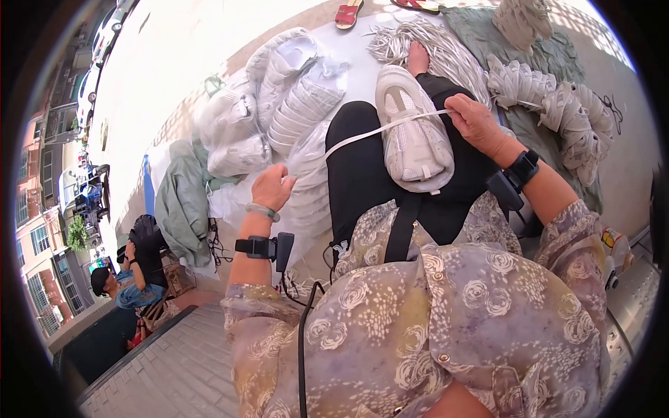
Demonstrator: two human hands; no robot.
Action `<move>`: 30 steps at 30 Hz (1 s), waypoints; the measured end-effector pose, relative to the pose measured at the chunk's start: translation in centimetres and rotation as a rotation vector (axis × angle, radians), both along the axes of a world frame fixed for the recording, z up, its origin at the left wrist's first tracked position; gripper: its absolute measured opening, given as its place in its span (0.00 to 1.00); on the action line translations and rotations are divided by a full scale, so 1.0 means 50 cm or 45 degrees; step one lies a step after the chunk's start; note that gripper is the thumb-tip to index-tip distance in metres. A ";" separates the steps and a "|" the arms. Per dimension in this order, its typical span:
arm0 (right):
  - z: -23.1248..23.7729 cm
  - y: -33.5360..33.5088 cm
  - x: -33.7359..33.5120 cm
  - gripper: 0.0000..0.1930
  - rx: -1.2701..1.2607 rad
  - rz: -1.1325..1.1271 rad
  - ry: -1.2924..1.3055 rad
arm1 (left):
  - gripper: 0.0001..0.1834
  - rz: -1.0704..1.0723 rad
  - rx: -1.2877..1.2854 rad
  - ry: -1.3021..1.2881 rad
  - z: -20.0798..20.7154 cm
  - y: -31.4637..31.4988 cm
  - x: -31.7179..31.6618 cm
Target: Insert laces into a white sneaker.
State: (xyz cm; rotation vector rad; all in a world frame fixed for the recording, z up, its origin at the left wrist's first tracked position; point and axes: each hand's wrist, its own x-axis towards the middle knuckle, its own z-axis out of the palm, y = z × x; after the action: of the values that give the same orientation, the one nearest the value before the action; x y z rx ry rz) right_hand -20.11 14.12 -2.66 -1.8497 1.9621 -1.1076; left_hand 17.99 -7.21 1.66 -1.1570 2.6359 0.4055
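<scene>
A pale beige-white sneaker (pixel 411 146) rests across my lap, its toe toward me. One flat white shoelace (pixel 362 137) crosses over it. My right hand (pixel 476 124), right of the shoe, pinches one end of the lace between thumb and fingers. From the shoe the lace runs left in a slack curve toward my left hand (pixel 273 188), which is raised beyond my left knee with its fingers curled. Against the white plastic the last stretch of lace is hard to make out, but it lines up with those fingertips.
Plastic-wrapped white shoes (pixel 289 104) are piled ahead on the left. A heap of loose white laces (pixel 453 59) lies by my bare foot. Bundled shoes (pixel 582 125) rest on green cloth at right. A red sandal (pixel 346 14) lies far ahead; another person (pixel 139 285) sits at left.
</scene>
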 end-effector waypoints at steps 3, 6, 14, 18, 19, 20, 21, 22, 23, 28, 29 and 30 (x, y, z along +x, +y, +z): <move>0.008 0.006 -0.012 0.05 0.030 0.013 0.018 | 0.18 -0.480 -0.084 0.671 0.030 0.068 -0.185; 0.027 0.010 -0.019 0.05 0.091 0.021 0.026 | 0.18 -0.636 -0.150 0.733 0.024 0.107 -0.284; 0.036 0.050 -0.076 0.06 0.250 0.076 0.275 | 0.04 -0.803 -0.226 0.619 -0.007 0.088 -0.295; 0.071 0.082 -0.132 0.06 0.322 0.068 0.506 | 0.01 -0.596 -0.463 0.606 0.003 -0.026 -0.170; 0.085 0.097 -0.156 0.06 0.326 0.064 0.507 | 0.01 -0.591 -0.606 0.514 0.019 -0.066 -0.126; 0.104 0.109 -0.177 0.06 0.356 0.012 0.590 | 0.02 -0.477 -0.761 0.274 0.031 -0.118 -0.065; 0.121 0.120 -0.198 0.06 0.383 -0.039 0.670 | 0.04 -0.347 -0.866 0.159 0.050 -0.170 0.004; 0.136 0.133 -0.223 0.06 0.328 -0.086 0.672 | 0.06 -0.127 -0.918 0.123 0.068 -0.215 0.066; 0.151 0.141 -0.248 0.06 0.260 -0.119 0.672 | 0.07 -0.097 -1.050 0.249 0.080 -0.276 0.157; 0.226 0.278 -0.428 0.12 0.266 -0.464 0.763 | 0.06 0.656 0.312 1.059 0.218 -0.239 0.103; 0.250 0.295 -0.465 0.13 0.242 -0.499 0.818 | 0.06 0.659 0.304 1.057 0.246 -0.219 0.082; 0.277 0.324 -0.502 0.13 0.253 -0.518 0.938 | 0.06 0.613 0.501 1.217 0.267 -0.202 0.054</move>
State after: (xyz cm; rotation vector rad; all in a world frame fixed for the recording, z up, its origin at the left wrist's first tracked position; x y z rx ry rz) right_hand -45.20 30.30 11.18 -1.9652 2.8144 -0.2638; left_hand 20.68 -17.30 14.99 -1.7328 2.6555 1.8709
